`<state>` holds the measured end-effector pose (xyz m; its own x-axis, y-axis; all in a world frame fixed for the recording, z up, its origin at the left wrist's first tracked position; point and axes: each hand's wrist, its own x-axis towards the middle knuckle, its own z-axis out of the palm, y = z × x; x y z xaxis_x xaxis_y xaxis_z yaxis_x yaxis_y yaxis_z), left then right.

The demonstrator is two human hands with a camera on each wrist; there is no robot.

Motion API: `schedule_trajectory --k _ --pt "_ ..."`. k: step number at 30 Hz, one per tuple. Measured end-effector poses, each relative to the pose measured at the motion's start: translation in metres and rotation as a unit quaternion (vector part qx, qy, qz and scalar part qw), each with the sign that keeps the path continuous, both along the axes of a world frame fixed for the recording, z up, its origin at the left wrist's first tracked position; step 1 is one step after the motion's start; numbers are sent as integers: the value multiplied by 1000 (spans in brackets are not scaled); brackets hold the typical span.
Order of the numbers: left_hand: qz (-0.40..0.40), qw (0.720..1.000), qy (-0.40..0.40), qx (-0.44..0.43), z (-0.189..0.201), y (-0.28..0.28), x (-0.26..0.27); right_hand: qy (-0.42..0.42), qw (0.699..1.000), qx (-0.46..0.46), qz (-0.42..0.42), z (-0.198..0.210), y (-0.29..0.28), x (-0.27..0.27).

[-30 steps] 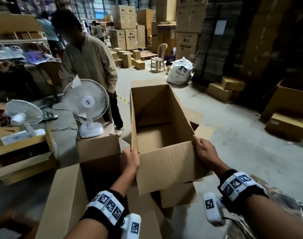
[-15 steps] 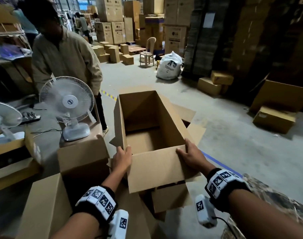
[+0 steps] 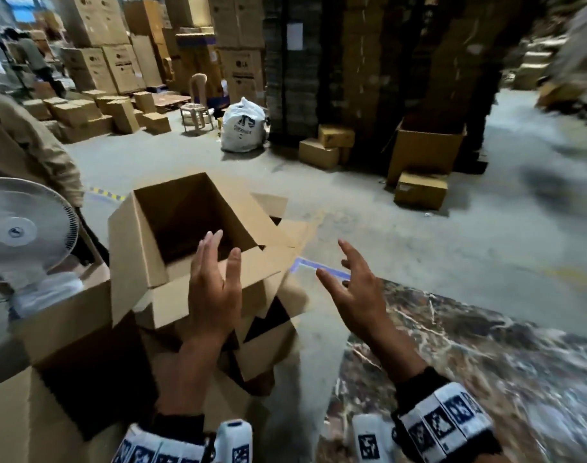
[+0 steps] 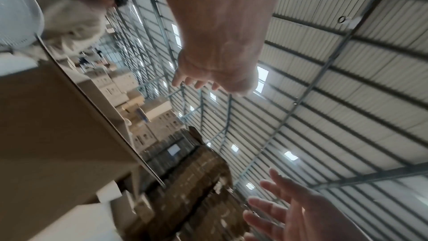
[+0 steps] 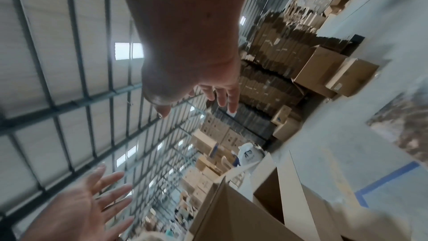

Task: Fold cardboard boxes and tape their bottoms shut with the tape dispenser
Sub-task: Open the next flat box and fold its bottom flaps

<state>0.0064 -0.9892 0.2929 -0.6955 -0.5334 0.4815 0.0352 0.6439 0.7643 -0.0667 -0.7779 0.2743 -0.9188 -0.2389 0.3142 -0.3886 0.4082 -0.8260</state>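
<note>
Though open-topped, corrugated box (image 3: pixel 158 248), bare splayed hands (image 3: pixel 215 295).

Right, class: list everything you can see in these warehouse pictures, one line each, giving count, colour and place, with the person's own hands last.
Open cardboard box: one, brown, tilted on the box pile, in front of the hands.
Table fan: one, white, left edge, on a carton.
Other person: one, beige shirt, far left behind the fan.
White sack: one, white with dark print, on the floor mid-back.
Plastic chair: one, beige, left of the sack.
Stacked cartons: many, brown, back left.
Floor tape: one strip, blue, between the hands.
Left hand: open, touching nothing.
Right hand: open, touching nothing.
</note>
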Motion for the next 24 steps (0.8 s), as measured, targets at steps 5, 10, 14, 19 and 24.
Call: schedule_trajectory --k 5,10,14,19,24 --pt "-153 987 44 -16 -5 146 56 20 994 -73 -81 -5 141 100" --pt "-293 956 11 -7 -32 285 95 11 980 -75 -186 -20 281 188" --pt "-399 916 -16 -45 -44 395 115 -12 953 -88 -288 -36 380 242" --pt "-507 855 -65 -84 -53 524 127 -34 903 -93 -419 -53 479 292" --pt "-594 787 -90 -143 -78 639 113 -63 839 -124 -526 -77 563 314"
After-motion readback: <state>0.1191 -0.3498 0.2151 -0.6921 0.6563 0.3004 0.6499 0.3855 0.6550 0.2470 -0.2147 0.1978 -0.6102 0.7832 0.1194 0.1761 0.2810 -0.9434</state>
